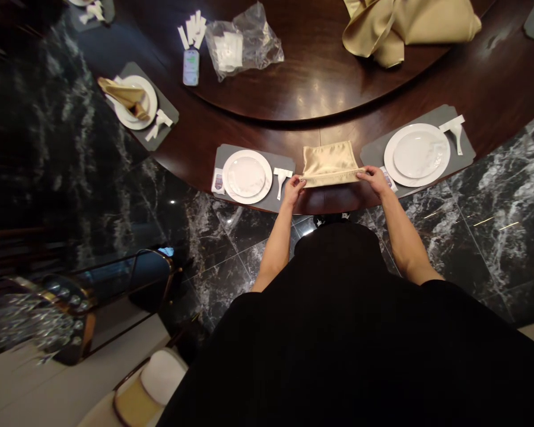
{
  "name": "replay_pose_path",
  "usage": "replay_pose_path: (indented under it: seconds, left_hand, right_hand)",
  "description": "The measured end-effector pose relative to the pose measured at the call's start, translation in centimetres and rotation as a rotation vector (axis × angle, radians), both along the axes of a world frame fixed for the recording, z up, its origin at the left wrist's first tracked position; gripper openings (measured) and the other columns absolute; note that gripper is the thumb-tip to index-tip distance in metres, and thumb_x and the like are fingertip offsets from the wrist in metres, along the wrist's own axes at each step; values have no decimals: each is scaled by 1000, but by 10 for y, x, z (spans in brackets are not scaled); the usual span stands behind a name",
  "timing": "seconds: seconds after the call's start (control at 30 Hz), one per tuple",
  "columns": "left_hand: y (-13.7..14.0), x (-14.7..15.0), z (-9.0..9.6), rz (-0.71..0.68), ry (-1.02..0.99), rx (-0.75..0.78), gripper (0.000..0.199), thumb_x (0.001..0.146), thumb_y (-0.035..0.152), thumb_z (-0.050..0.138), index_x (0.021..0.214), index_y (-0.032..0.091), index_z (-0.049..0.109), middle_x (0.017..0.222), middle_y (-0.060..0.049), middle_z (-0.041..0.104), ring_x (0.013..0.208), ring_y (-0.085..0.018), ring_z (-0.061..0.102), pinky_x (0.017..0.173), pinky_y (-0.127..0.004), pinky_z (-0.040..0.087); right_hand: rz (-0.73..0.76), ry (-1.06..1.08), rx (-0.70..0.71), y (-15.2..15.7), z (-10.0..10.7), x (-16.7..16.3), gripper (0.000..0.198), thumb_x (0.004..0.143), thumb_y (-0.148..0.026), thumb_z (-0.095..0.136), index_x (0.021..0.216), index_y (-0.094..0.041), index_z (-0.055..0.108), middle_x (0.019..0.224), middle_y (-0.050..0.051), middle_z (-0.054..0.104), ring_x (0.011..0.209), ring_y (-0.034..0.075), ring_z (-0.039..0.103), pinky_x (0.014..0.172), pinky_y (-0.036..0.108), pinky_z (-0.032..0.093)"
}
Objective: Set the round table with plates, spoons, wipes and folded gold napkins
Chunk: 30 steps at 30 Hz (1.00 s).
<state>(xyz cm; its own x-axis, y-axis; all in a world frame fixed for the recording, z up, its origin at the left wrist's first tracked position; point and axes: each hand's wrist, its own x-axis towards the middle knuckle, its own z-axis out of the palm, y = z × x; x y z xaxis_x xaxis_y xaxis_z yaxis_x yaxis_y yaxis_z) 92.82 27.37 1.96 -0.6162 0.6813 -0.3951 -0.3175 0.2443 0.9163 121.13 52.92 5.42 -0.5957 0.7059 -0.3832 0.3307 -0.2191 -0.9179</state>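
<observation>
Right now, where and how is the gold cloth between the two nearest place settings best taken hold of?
The gold cloth is likely best pinched at both ends of its near band, coming from the near side: the band runs sideways along that edge, and the left hand and right hand pinch its ends.

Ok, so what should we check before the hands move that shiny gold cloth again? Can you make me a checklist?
1. Left hand gripping the gold satin napkin: ok, at the left end of its folded strip.
2. Right hand gripping too: ok, at the right end.
3. Napkin smooth: not ok, ripples show in its far part.
4. Napkin clear of the left plates and right plates: ok, it lies between them, apart from both.
5. Near strip touching the wooden table: cannot tell from this overhead view.
</observation>
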Motion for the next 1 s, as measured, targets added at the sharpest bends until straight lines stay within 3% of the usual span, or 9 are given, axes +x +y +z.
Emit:
replay_pose_path:
  seconds: [0.07,0.13,0.27,0.37,0.57,0.7,0.83,1.0]
  left_hand:
    - [-2,5,-1,18,-115,-54,41,87,43,100,95,21,66,87,0,69,65,-10,59,62,-21,54]
    - [-7,14,-4,13,-188,-134,43,86,36,101,92,21,62,80,2,63,60,-7,56,57,-18,50]
    - [-19,37,-14,42,-301,-324,49,80,25,105,82,20,56,81,1,64,70,-10,64,67,-21,60]
    - [-25,51,-21,134,-351,-392,50,77,19,105,76,19,55,78,2,64,74,-10,65,76,-25,66]
    - [-29,66,-28,243,-354,-435,50,76,18,104,71,18,54,69,5,59,64,-6,58,68,-19,60]
    - [-37,72,-27,254,-385,-457,52,75,16,106,71,18,54,68,6,58,62,-5,59,67,-18,62]
    - [-51,76,-23,215,-439,-467,53,72,16,109,74,18,56,74,1,67,66,-9,68,67,-20,64]
    - [-64,79,-21,186,-490,-479,53,68,22,112,79,18,60,75,-2,71,68,-14,75,66,-23,66]
  right_hand:
    - [-15,-86,-57,-6,-2,-2,43,79,-47,104,84,-21,70,96,4,82,104,20,70,103,30,60]
    - [-84,-201,-115,-19,-8,-2,43,79,-42,104,80,-20,68,85,2,77,93,18,70,89,27,62]
    - [-224,-438,-371,-48,-23,2,40,80,-30,103,81,-19,64,73,-2,69,74,14,66,69,24,61]
    - [-284,-413,-501,-61,-32,6,36,83,-22,101,87,-18,65,73,-3,67,68,11,64,63,22,65]
    - [-329,-428,-511,-75,-43,11,42,83,-19,102,82,-19,60,69,-7,61,61,6,58,57,17,65]
    - [-292,-469,-510,-80,-47,18,48,76,-22,108,76,-19,59,59,-8,58,52,5,52,48,12,54]
    - [-225,-515,-524,-83,-48,28,48,79,-23,107,69,-18,60,50,-5,56,43,5,45,38,13,39]
    - [-184,-538,-524,-88,-50,36,45,83,-23,103,68,-18,61,47,-6,55,41,5,42,37,14,32]
